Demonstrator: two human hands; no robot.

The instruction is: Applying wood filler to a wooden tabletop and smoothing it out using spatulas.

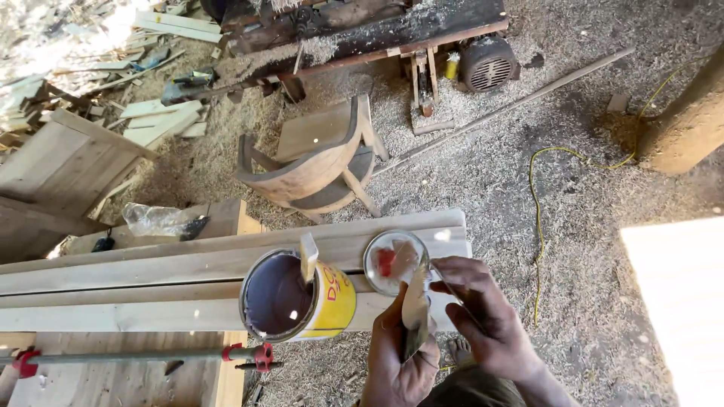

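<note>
While the left hand is wrapped shut around the handle of a putty knife, its flat blade points up and away from the body, so the face of the blade is presented to the right hand. That hand is curled loosely, thumb and fingers pinched close at the blade's upper edge beside a thin shiny strip; whether it grips the strip or only touches the blade cannot be told. The knife is held just in front of the near edge of the stacked planks, right below the tin lid, which lies flat on the planks with a red and pale smear in it, within easy reach as a small palette. Just beside the lid, to the left, an open yellow can stands upright on the same planks with a wooden stick leaning inside it. A red-jawed bar clamp lies along the bench nearer the body. Farther off, an unfinished wooden chair lies tipped on the sawdust floor, where a yellow cable trails toward an electric motor.
</note>
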